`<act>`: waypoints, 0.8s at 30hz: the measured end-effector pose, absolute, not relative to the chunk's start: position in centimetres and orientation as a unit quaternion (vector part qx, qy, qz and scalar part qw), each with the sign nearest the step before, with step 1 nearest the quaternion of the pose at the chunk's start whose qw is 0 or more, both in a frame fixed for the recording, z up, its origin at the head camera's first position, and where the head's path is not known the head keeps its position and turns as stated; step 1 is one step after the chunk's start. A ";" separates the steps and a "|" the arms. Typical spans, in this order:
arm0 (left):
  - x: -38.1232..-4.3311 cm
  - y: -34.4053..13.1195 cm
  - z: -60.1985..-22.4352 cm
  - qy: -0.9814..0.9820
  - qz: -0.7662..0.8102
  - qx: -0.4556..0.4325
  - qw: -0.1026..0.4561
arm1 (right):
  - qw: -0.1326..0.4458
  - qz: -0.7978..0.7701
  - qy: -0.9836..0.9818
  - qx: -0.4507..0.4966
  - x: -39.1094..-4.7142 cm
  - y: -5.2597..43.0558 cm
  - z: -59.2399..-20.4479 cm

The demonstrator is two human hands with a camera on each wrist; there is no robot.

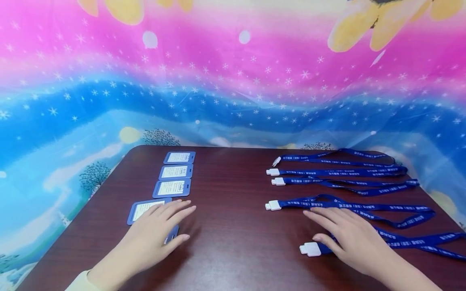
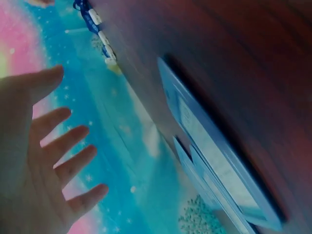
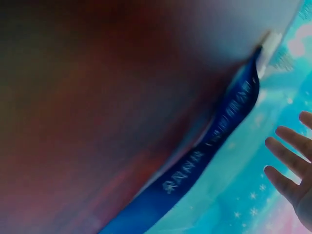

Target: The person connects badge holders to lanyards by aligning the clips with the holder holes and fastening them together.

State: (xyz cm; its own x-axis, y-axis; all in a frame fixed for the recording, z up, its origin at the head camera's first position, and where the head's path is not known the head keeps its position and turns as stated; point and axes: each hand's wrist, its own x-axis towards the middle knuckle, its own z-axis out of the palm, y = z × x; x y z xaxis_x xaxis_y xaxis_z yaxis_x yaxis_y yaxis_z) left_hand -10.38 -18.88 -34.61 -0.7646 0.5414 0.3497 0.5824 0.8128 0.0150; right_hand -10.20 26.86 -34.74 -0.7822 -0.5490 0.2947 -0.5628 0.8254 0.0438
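Observation:
My left hand (image 1: pixel 154 232) hovers with spread fingers over the near end of a column of blue card holders, hiding much of the nearest one (image 1: pixel 171 235). Partly behind its fingers lies another card holder (image 1: pixel 140 210). In the left wrist view the hand (image 2: pixel 48 156) holds nothing, with a card holder (image 2: pixel 214 151) below on the table. My right hand (image 1: pixel 351 238), fingers extended and nothing in them, is above the two nearest blue lanyards. The white clip (image 1: pixel 310 249) of the nearest lanyard shows left of the thumb. A lanyard strap (image 3: pixel 195 161) crosses the right wrist view.
Farther back on the left stand three more card holders in line, the middle one (image 1: pixel 176 171) showing a white card. Several blue lanyards (image 1: pixel 342 172) lie in rows on the right. The dark wooden table (image 1: pixel 225 226) ends against a colourful printed cloth (image 1: pixel 225 81).

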 end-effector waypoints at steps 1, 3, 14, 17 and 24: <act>-10.2 -19.1 -34.7 -0.938 -0.059 -0.304 0.159 | 0.140 0.021 -0.944 0.298 -10.0 27.0 -34.9; -10.0 -19.6 -34.8 -0.939 -0.056 -0.306 0.148 | 0.130 0.012 -0.943 0.305 -9.7 27.3 -35.4; -9.3 -21.5 -34.8 -0.953 -0.064 -0.279 0.104 | 0.134 0.015 -0.909 0.394 -9.6 28.0 -37.5; -9.2 -21.7 -34.9 -0.957 -0.061 -0.272 0.085 | 0.129 0.016 -0.908 0.398 -9.7 28.0 -37.8; -9.5 -22.7 -35.3 -0.973 -0.082 -0.214 0.017 | 0.124 0.014 -0.911 0.393 -9.8 27.7 -37.7</act>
